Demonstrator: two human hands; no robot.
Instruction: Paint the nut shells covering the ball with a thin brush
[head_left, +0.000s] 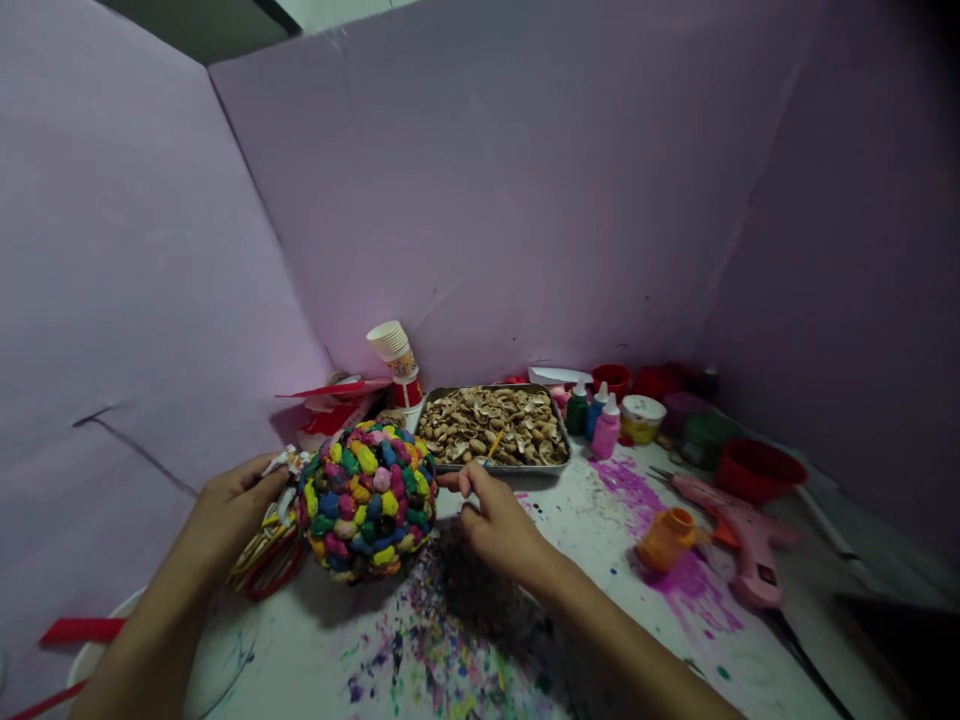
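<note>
A round ball point(367, 500) covered in painted nut shells of many colours is held up over the table. My left hand point(244, 495) is closed at its left side, gripping it by a crumpled white piece point(291, 460). My right hand point(495, 520) is on the other side, its index finger stretched to the ball's right edge. A thin yellow stick point(494, 446), seemingly a paintbrush, sticks up from the curled fingers of that hand; its tip is hidden. Behind the ball lies a metal tray point(568, 455) full of unpainted shells point(487, 420).
Paint bottles point(606, 428) stand right of the tray. An open orange bottle point(666, 540) and a pink glue gun point(739, 530) lie at right, near a red cup point(757, 472). Stacked paper cups point(394, 345) stand back left; red-handled scissors point(274, 570) lie below my left hand.
</note>
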